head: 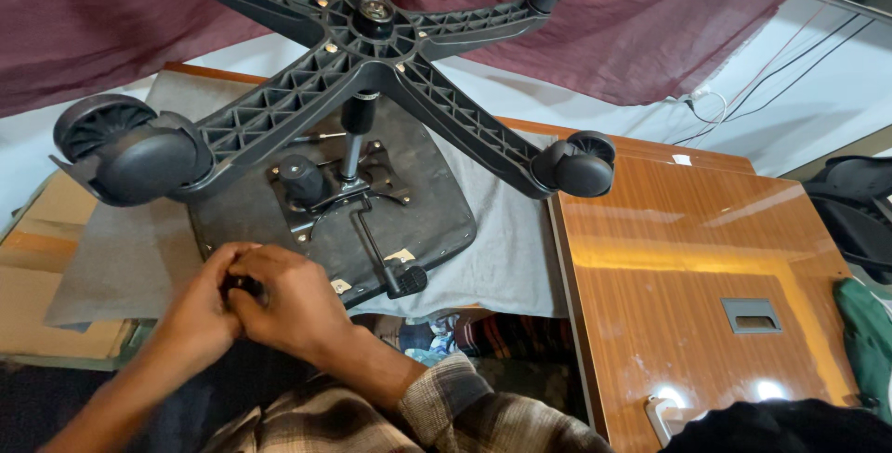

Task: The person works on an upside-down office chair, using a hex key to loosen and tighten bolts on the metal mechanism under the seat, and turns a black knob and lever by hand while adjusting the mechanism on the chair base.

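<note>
An office chair lies upside down on a grey cloth (502,258), with its black seat underside (427,221) facing up. Its black star base (372,53) with caster wheels (130,151) rises toward me on a gas column (355,132). A lever with a black knob (407,279) sticks out of the metal seat plate (325,197). My left hand (200,309) and my right hand (288,300) are pressed together at the near edge of the seat, fingers curled around a small dark part that is mostly hidden.
A glossy brown wooden tabletop (688,258) with a grey cable slot (753,315) lies to the right. A maroon curtain (650,26) hangs behind. Cardboard (37,267) sits at the left. Another black chair (859,216) stands at the far right, beside green fabric (869,341).
</note>
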`<state>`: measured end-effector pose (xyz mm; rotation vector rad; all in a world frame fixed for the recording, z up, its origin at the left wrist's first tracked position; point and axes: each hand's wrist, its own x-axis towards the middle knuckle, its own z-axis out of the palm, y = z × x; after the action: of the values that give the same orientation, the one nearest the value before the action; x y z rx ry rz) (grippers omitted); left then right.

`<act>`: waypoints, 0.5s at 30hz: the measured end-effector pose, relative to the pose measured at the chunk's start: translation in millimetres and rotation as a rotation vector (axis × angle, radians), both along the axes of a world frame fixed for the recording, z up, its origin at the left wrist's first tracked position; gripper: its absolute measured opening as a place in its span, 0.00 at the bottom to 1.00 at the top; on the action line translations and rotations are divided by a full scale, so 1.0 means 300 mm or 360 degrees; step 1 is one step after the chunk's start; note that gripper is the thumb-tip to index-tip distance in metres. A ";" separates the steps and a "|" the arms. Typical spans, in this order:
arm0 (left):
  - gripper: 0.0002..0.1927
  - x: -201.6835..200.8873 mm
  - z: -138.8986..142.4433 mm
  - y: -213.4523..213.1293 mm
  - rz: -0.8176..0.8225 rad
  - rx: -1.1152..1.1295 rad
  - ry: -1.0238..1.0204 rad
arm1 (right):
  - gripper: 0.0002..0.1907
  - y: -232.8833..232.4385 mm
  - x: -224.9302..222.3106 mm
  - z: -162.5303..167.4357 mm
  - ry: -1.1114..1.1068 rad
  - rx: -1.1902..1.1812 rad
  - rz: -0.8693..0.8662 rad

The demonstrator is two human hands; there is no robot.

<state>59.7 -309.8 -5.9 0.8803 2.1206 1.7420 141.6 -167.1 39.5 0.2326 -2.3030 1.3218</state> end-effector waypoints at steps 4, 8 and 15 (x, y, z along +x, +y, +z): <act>0.35 0.023 0.028 -0.010 0.0059 -0.0242 -0.0237 | 0.12 0.002 0.014 0.020 -0.0141 -0.0037 0.0071; 0.24 0.075 0.082 -0.012 0.0427 -0.0881 0.0060 | 0.14 -0.016 -0.007 0.044 -0.0339 0.0092 -0.0111; 0.44 0.049 0.113 -0.010 0.0456 -0.0578 0.0084 | 0.12 -0.005 -0.035 0.019 -0.0113 0.0050 0.0187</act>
<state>74.5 -312.7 27.9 0.5496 2.5908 1.3857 131.1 -168.6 45.3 0.3409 -2.4036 1.3716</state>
